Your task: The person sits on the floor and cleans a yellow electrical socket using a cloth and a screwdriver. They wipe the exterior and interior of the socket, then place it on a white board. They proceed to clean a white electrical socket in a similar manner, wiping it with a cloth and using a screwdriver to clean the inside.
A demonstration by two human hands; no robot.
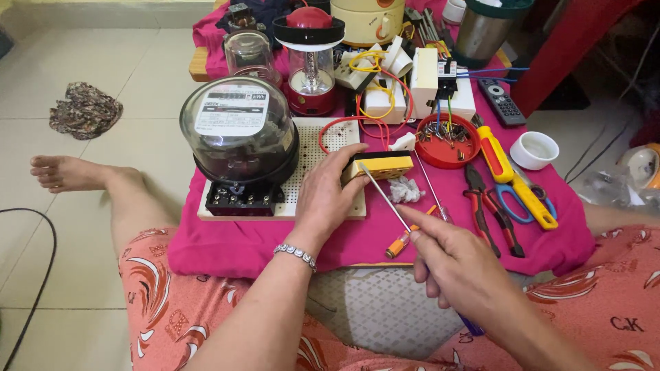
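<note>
Right now I am pinching a thin screwdriver [386, 198] in my right hand [457, 264], its shaft running toward eleven o'clock onto the yellow socket block [382, 165], which my left hand [328, 196] is clasping on the pink-clothed surface [385, 233].

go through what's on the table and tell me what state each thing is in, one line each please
Left hand: gripping the yellow block, steadying it on the white pegboard.
Right hand: holding a screwdriver, tip at the block.
Electric meter: upright, glass cover on.
Red lantern: upright, unlit.
Red dish: holding small metal parts.
White cup: upright.
Pliers: lying flat, jaws shut.
</note>
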